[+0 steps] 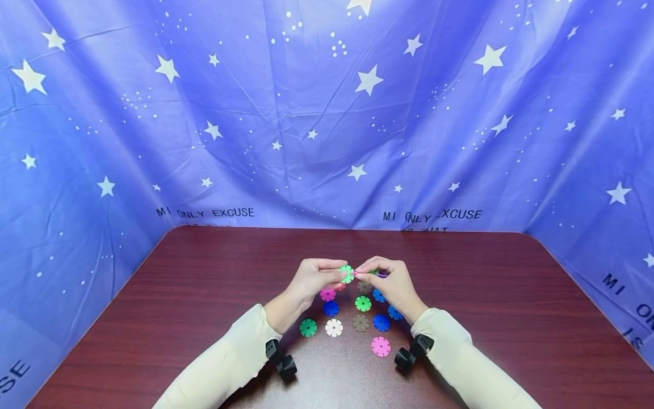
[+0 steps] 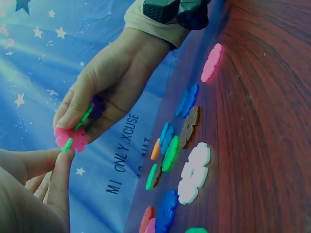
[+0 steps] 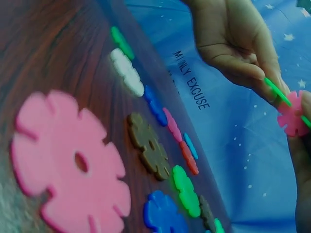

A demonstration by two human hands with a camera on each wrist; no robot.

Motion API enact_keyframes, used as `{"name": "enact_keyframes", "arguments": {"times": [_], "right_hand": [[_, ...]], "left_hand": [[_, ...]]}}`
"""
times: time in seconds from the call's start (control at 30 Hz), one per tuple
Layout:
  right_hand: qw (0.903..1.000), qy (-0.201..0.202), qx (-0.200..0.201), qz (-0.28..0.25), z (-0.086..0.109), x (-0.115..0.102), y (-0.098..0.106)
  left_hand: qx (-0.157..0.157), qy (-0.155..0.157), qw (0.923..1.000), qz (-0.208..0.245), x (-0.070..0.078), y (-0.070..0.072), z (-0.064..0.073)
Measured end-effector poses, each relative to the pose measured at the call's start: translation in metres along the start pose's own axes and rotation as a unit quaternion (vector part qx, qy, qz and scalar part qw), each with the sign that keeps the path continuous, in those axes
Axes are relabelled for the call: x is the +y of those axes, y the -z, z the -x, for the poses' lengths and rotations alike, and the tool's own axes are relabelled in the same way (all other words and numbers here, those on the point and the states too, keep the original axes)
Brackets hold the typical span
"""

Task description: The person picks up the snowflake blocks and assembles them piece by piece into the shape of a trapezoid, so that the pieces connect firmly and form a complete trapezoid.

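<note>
Above the far part of the table, both hands hold slotted, flower-shaped plastic discs joined edge to edge. My left hand [image 1: 313, 279] pinches a light green disc [image 1: 348, 275] between thumb and fingers. That disc meets a pink disc [image 2: 71, 138] at its slots, as the left wrist view shows. My right hand [image 1: 392, 282] pinches the pink disc's other side, where a second green disc [image 2: 83, 118] is fitted. A purple disc [image 2: 98, 108] shows behind that, partly hidden by the right fingers.
Loose discs lie flat on the dark red wooden table [image 1: 204, 318] below the hands, among them a pink one [image 1: 380, 346], a white one [image 1: 334, 328], a dark green one [image 1: 308, 328] and several blue ones. A starry blue curtain [image 1: 317, 113] hangs behind the table.
</note>
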State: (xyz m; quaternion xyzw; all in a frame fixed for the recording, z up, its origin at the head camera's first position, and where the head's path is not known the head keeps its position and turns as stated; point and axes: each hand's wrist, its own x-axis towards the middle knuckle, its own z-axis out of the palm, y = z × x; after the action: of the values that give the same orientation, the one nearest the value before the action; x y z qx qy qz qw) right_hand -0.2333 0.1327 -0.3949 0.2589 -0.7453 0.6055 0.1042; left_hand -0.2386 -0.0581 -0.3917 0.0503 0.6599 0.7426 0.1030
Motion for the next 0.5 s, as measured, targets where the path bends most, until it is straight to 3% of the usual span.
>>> {"name": "enact_keyframes", "arguments": {"times": [0.27, 0.5], "right_hand": [[0.9998, -0.013, -0.011, 0.006, -0.002, -0.014, 0.002], [0.9986, -0.036, -0.034, 0.018, -0.001, -0.011, 0.005]], "left_hand": [[-0.007, -0.005, 1.0, 0.002, -0.001, 0.002, 0.0], [-0.034, -0.022, 0.9986, -0.032, -0.004, 0.017, 0.004]]}}
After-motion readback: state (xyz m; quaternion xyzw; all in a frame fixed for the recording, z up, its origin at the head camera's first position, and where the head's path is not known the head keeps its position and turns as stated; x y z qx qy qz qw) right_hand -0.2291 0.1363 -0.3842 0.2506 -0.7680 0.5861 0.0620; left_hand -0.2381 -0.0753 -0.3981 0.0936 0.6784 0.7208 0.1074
